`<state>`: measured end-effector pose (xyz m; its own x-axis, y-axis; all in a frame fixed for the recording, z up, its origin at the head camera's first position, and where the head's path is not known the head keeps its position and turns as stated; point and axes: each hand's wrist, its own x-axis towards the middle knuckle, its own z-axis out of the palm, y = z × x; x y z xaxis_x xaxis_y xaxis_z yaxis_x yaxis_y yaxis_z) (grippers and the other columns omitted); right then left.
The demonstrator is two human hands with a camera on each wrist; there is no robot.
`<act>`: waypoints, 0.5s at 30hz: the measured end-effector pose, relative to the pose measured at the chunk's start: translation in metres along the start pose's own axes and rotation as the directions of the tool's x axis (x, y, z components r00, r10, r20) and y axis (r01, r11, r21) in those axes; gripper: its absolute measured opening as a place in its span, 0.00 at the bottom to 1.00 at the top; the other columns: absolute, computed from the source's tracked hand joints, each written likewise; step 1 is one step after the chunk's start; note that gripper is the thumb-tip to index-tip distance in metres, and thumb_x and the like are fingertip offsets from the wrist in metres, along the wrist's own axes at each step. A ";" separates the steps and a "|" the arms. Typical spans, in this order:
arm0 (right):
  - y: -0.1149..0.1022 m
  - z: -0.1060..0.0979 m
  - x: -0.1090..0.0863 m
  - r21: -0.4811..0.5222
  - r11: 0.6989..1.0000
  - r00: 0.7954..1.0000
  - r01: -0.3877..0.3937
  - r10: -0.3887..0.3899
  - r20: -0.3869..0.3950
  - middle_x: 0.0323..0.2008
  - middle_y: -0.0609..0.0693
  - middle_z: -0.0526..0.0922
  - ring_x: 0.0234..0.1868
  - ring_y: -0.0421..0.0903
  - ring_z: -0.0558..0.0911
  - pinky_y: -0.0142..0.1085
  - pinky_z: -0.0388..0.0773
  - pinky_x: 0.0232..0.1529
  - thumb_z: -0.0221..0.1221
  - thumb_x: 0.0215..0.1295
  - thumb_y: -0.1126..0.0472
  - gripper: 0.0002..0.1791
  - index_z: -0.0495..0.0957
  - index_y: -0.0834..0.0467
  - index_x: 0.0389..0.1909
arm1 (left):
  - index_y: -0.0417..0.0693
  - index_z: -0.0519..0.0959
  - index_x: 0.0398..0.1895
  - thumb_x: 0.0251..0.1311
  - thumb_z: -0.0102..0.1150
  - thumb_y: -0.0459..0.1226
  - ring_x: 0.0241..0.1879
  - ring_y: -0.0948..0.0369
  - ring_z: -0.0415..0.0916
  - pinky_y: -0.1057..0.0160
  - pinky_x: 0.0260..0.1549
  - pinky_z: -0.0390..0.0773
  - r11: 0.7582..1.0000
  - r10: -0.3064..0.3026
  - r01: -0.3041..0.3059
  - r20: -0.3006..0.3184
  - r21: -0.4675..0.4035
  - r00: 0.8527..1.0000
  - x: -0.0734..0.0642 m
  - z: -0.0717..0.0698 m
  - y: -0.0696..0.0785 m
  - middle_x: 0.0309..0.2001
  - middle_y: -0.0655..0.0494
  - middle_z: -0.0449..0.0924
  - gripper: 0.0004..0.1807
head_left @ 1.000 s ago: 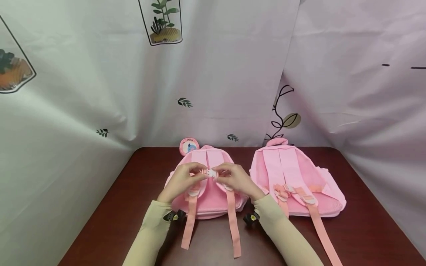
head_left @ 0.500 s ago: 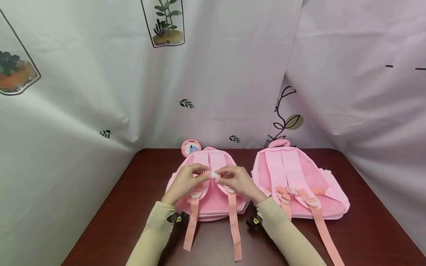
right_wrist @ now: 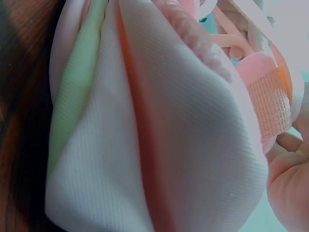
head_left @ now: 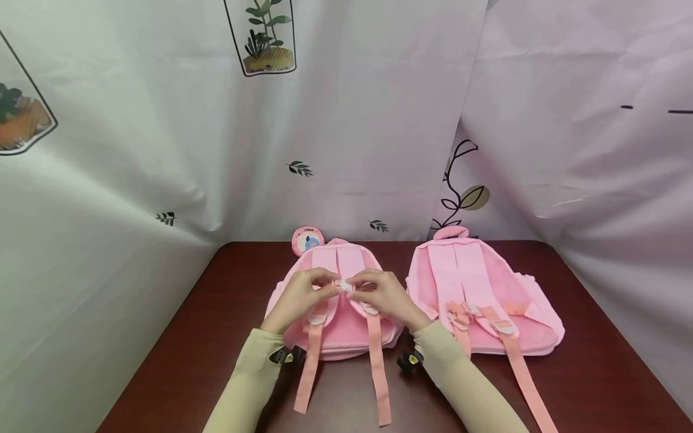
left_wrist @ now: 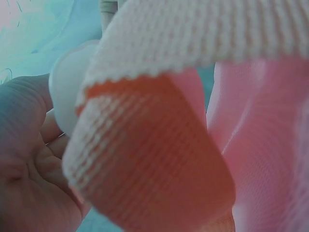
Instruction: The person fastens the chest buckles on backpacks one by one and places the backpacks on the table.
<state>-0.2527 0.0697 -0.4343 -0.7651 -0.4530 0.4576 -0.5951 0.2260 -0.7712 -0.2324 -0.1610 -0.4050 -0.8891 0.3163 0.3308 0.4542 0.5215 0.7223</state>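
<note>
A pink backpack [head_left: 346, 337] lies back side up on the table, its two shoulder straps upward. Over its middle, my left hand [head_left: 299, 296] and right hand [head_left: 385, 294] meet at a small white buckle [head_left: 345, 285]. Each pinches one side of it between thumb and fingers. The fingertips partly hide the buckle, and I cannot tell whether its halves are joined. Close to the left wrist camera, a peach webbing strap [left_wrist: 149, 159] loops beside a white plastic piece [left_wrist: 72, 84] at the left fingers. In the right wrist view, peach webbing [right_wrist: 270, 104] runs beside the right hand [right_wrist: 289, 174].
To the right lies a second pink backpack [head_left: 533, 325], straps up, with a peach strap [head_left: 527, 385] trailing toward the front edge. Two loose strap ends, one of them the right strap [head_left: 380, 379], hang from the first backpack onto the dark red table [head_left: 216, 337]. A round tag [head_left: 307, 240] sits behind it.
Both hands stay at the white buckle with nearly the same hold. The whole head view shifts slightly and comes back; the backpacks stay in place.
</note>
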 end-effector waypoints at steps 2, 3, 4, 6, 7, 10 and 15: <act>-0.001 0.001 0.000 0.004 1.000 1.000 0.001 -0.001 0.003 0.42 0.47 0.87 0.43 0.42 0.85 0.36 0.82 0.49 0.73 0.58 0.62 0.15 0.88 0.57 0.47 | 0.50 0.88 0.44 0.58 0.73 0.40 0.41 0.61 0.82 0.61 0.40 0.82 1.000 0.002 -0.002 0.005 -0.004 1.000 -0.001 0.000 -0.001 0.38 0.64 0.87 0.11; 0.000 0.001 0.000 0.004 1.000 1.000 -0.001 0.001 0.005 0.42 0.47 0.87 0.43 0.42 0.85 0.36 0.82 0.49 0.73 0.58 0.62 0.15 0.88 0.57 0.47 | 0.50 0.88 0.44 0.58 0.74 0.41 0.41 0.61 0.82 0.62 0.40 0.82 1.000 0.003 -0.002 0.011 -0.005 1.000 -0.001 0.000 -0.001 0.38 0.64 0.87 0.11; -0.001 0.002 0.000 0.002 1.000 1.000 -0.001 0.001 0.006 0.42 0.47 0.87 0.43 0.42 0.85 0.36 0.82 0.49 0.73 0.58 0.62 0.15 0.88 0.57 0.47 | 0.50 0.88 0.44 0.58 0.73 0.41 0.41 0.61 0.81 0.62 0.40 0.81 1.000 0.005 -0.005 0.019 -0.004 1.000 -0.001 0.000 -0.002 0.38 0.64 0.87 0.11; 0.000 0.002 0.000 0.003 1.000 1.000 -0.005 0.005 0.008 0.42 0.48 0.87 0.43 0.43 0.85 0.36 0.82 0.49 0.73 0.58 0.62 0.15 0.88 0.57 0.47 | 0.50 0.88 0.44 0.58 0.73 0.42 0.41 0.62 0.81 0.62 0.40 0.81 1.000 0.009 -0.008 0.033 -0.005 0.999 -0.001 0.000 -0.002 0.38 0.63 0.87 0.11; 0.000 0.002 0.000 0.004 1.000 1.000 -0.005 0.005 0.008 0.43 0.48 0.87 0.43 0.44 0.85 0.37 0.82 0.49 0.73 0.58 0.62 0.15 0.88 0.58 0.47 | 0.50 0.88 0.44 0.59 0.73 0.42 0.41 0.62 0.81 0.62 0.41 0.81 1.000 0.009 -0.009 0.039 -0.005 0.999 -0.001 0.000 -0.002 0.38 0.64 0.86 0.11; 0.001 0.003 0.000 0.023 1.000 1.000 -0.002 0.001 0.008 0.43 0.51 0.87 0.44 0.48 0.86 0.40 0.83 0.50 0.73 0.58 0.63 0.15 0.87 0.59 0.47 | 0.51 0.88 0.44 0.59 0.73 0.42 0.41 0.62 0.81 0.62 0.41 0.81 1.000 0.010 -0.010 0.048 -0.006 0.999 0.000 0.000 -0.002 0.38 0.64 0.86 0.11; 0.001 0.003 -0.002 0.039 0.999 0.999 -0.029 0.028 0.017 0.43 0.50 0.87 0.44 0.48 0.86 0.42 0.83 0.49 0.72 0.59 0.63 0.14 0.87 0.59 0.47 | 0.50 0.87 0.43 0.58 0.73 0.41 0.39 0.62 0.81 0.61 0.40 0.80 1.000 0.011 -0.009 0.064 -0.018 0.998 -0.001 0.000 -0.002 0.37 0.63 0.86 0.11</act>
<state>-0.2512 0.0685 -0.4368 -0.7775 -0.4606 0.4281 -0.5625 0.2052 -0.8009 -0.2326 -0.1622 -0.4063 -0.8789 0.3720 0.2987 0.4615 0.5039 0.7301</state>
